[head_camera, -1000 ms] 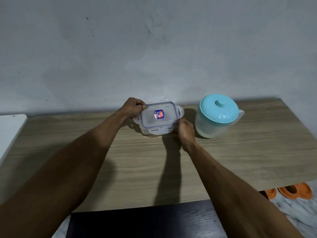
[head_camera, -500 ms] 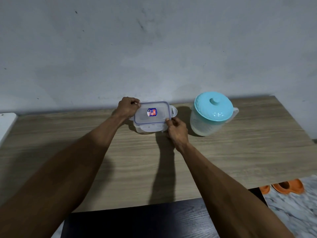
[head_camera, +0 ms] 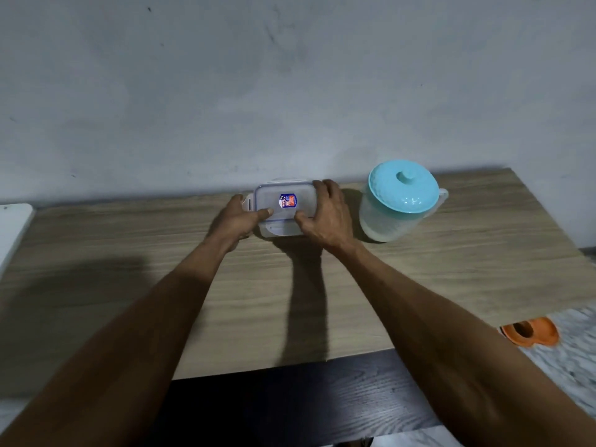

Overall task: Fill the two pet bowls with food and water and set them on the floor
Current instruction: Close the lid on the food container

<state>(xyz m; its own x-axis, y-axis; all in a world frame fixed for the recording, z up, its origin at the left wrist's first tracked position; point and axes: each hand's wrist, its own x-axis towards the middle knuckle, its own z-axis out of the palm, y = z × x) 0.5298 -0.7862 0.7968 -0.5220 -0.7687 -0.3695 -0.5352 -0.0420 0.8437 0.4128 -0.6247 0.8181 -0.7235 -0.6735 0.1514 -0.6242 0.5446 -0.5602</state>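
A small clear plastic food container (head_camera: pixel 283 195) with a snap-on lid and a blue and red sticker stands at the back of the wooden table (head_camera: pixel 451 269), near the wall. My left hand (head_camera: pixel 240 217) holds its left end, thumb lying on the lid. My right hand (head_camera: pixel 325 214) grips its right end, fingers curled over the far right corner. To the right stands a translucent water jug (head_camera: pixel 390 217) with a turquoise lid (head_camera: pixel 404 190). No pet bowls are in view.
A grey wall rises right behind the table. A white surface (head_camera: pixel 13 221) shows at the far left edge. A dark wooden board (head_camera: pixel 290 398) lies below the table's near edge. An orange sandal (head_camera: pixel 532 332) sits on the marbled floor at lower right.
My right hand has moved from the container's front right corner up over its right end. My left hand has slid forward along the left end, its thumb now on the lid.
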